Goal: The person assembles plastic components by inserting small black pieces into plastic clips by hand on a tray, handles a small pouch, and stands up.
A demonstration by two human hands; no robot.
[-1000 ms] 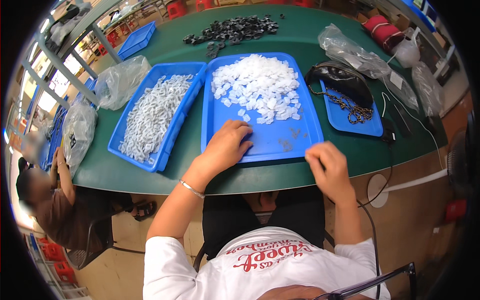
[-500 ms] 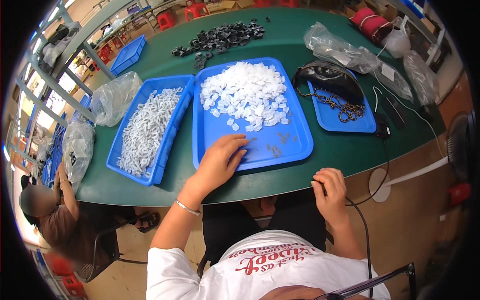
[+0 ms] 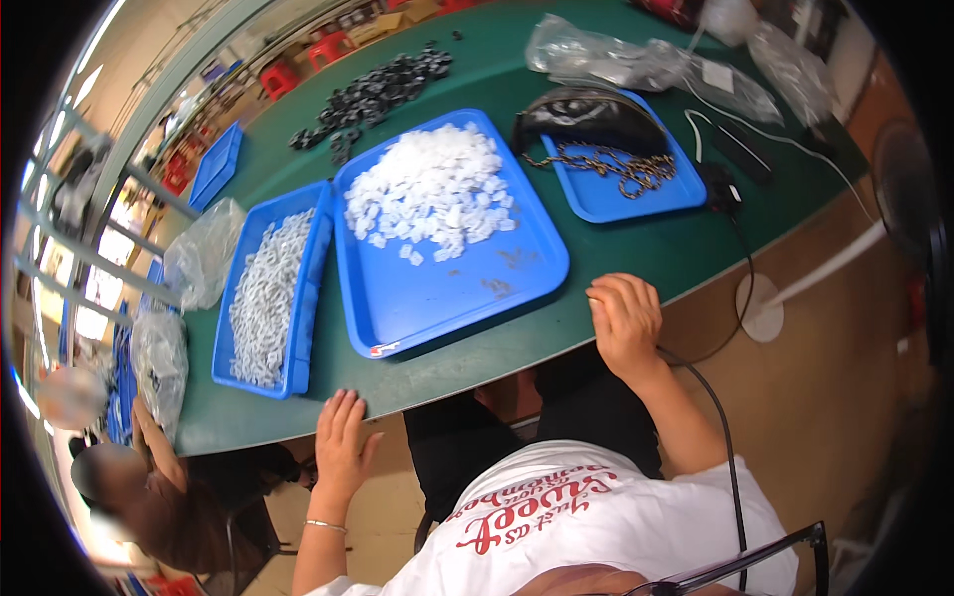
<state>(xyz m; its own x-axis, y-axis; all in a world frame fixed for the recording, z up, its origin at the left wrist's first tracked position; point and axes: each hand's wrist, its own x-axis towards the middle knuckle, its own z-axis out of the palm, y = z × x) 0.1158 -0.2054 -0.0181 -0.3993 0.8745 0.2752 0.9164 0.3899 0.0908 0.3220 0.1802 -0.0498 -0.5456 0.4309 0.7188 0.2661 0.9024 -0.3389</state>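
Note:
My left hand lies at the table's front edge, open and holding nothing, fingers stretched out and thumb apart. Over the front edge further right, my right hand has its fingers curled together towards the thumb; whatever they may hold is hidden. Between and beyond the hands is a large blue tray with a heap of small white translucent plastic pieces at its far end. A few small dark bits lie on its bare near part. To its left, a deeper blue bin holds many light-grey plastic parts.
Black small parts lie heaped at the back of the green table. A smaller blue tray carries a black chain-strap bag. Clear plastic bags, cables and a black adapter lie right. Another person sits at left.
My left hand has left the large tray and moved left and nearer, to the table edge. The right hand has risen slightly in view. The whole view has turned and shifted.

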